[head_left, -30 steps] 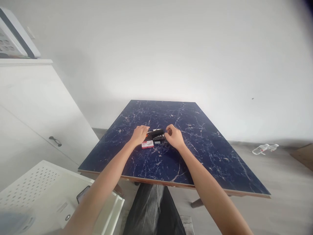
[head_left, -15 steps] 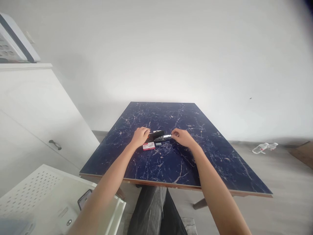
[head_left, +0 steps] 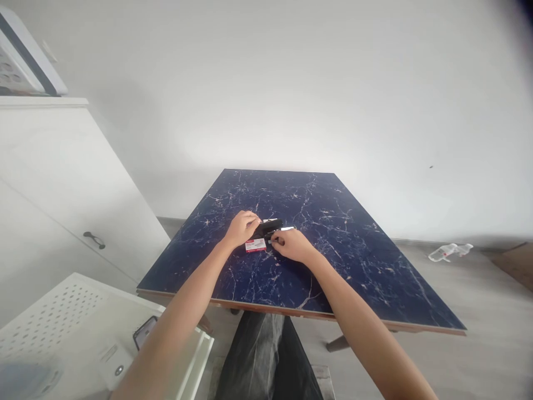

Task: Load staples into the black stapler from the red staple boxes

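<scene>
Working spot is mid-table: a long black stapler-like body (head_left: 273,225) lies on the dark-blue marble-patterned tabletop (head_left: 353,244), a bright silver strip (head_left: 287,228) sticking out toward its right end — reads as the magazine rail, though I can't confirm. Left hand (head_left: 242,229) looks curled around the body's left end; that's the anchor, so keep it firm and low, pressing into the table, otherwise the body will probably skid when the other side is worked. Right hand (head_left: 292,244) has thumb and fingers bent in close at the near side of the body, by a small pale piece (head_left: 270,241); can't tell if it has that piece pinched or is only touching it, fingertips cover the contact. If it is a staple strip, take it by the ends, light pinch — squeezing mid-length may snap it. Line it up parallel with the rail before lowering, and don't force it. The small red-and-white cardboard box (head_left: 255,245) lies just in front of the body, near the left hand; watch the wrist doesn't nudge it.
</scene>
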{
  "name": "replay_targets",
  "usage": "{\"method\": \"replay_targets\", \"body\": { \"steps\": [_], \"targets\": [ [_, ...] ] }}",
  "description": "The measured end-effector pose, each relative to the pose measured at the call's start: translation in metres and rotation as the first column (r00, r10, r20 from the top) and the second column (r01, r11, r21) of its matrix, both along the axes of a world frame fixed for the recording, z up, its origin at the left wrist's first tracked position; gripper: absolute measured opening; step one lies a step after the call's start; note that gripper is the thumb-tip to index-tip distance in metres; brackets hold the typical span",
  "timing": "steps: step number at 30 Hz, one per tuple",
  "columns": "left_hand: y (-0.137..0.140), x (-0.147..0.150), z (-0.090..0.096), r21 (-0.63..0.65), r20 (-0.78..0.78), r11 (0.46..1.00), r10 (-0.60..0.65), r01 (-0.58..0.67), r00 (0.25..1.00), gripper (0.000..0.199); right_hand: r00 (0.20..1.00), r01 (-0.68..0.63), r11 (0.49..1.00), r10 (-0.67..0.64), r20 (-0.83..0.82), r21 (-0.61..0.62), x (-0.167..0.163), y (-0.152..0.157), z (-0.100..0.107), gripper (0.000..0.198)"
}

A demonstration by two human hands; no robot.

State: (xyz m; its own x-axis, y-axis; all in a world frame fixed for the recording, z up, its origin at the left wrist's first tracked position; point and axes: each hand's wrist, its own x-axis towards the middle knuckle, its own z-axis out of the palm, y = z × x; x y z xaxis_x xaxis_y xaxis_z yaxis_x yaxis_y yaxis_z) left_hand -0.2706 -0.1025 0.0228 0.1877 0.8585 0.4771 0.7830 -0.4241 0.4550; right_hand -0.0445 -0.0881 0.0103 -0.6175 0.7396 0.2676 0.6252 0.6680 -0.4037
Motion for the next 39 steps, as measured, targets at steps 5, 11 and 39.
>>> {"method": "replay_targets", "body": {
  "steps": [5, 11, 39],
  "targets": [
    [-0.002, 0.001, 0.001, 0.010, 0.025, 1.000, 0.000, 0.000, 1.000, 0.040, 0.994, -0.093, 0.989, 0.087, -0.059, -0.114, 0.025, 0.010, 0.012, 0.018],
    [-0.007, -0.001, 0.003, -0.059, -0.021, 0.995, -0.084, 0.083, 0.996, 0.053, 0.823, 0.204, 0.961, -0.271, -0.500, -0.185, 0.064, 0.036, 0.022, 0.033],
    [-0.007, 0.008, -0.001, -0.190, 0.070, 0.978, -0.070, 0.082, 0.995, 0.044, 0.306, -0.282, 0.780, -0.479, -0.823, -0.559, 0.058, 0.051, 0.006, 0.035]
  ]
}}
